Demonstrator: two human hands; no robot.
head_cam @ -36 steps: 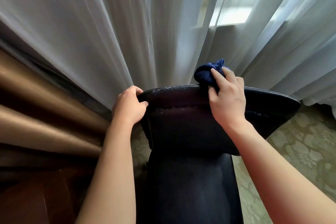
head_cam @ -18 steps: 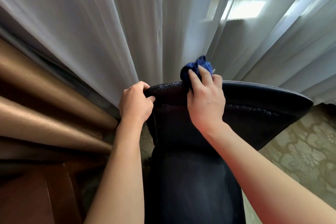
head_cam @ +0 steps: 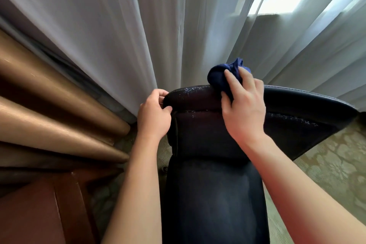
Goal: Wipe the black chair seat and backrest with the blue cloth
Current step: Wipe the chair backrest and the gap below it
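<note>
Head view: right hand grips bunched dark-blue cloth atop black leather chair backrest; left hand clasps its nine-o'clock corner.

You've got the dark blue cloth on the black backrest — white flecks speckle its top edge. Sheer white curtain behind, bronze-brown drape beside it — the carpet shows an olive-green floral pattern.
</note>
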